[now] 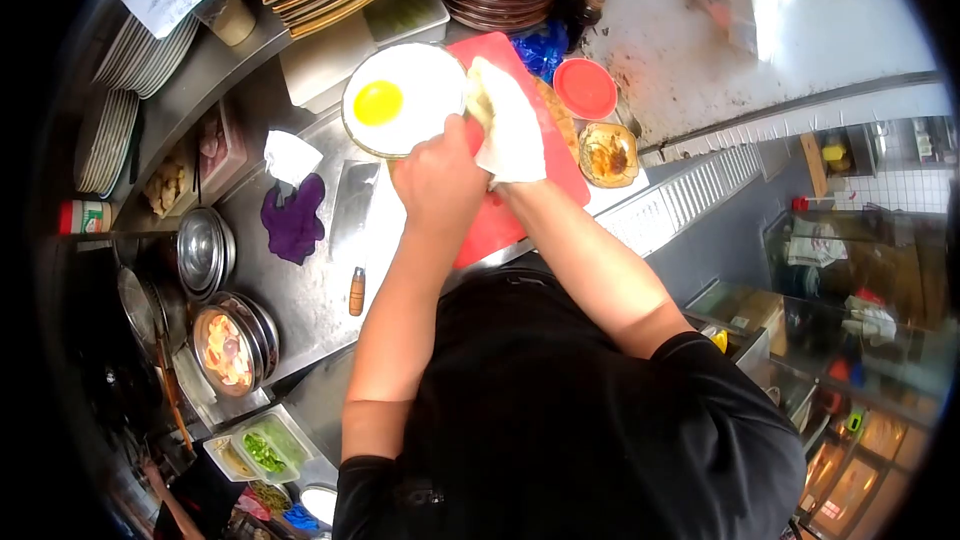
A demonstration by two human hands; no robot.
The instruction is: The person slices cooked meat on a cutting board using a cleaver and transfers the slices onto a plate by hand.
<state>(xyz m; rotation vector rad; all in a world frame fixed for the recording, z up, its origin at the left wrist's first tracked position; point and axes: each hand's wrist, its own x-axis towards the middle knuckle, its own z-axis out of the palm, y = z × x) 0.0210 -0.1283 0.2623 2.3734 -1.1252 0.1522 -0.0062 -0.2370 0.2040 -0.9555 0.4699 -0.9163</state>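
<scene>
A round glass-rimmed bowl (400, 65) has white contents with a yellow, yolk-like round in them. My left hand (437, 170) is closed at the bowl's lower right edge; what its fingers hold is hidden. Wrapped in a white cloth (513, 135), my right hand (507, 187) is mostly covered, with its wrist showing; the cloth reaches the bowl's right rim. Under the cloth and my hands lies a red cutting board (565, 165).
A cleaver (353, 210) with a wooden handle, a purple cloth (293, 220) and crumpled white paper (291, 157) lie on the left. A red lid (585, 89) and a sauce dish (608, 155) are right of the board. Stacked metal bowls (203, 252) stand far left.
</scene>
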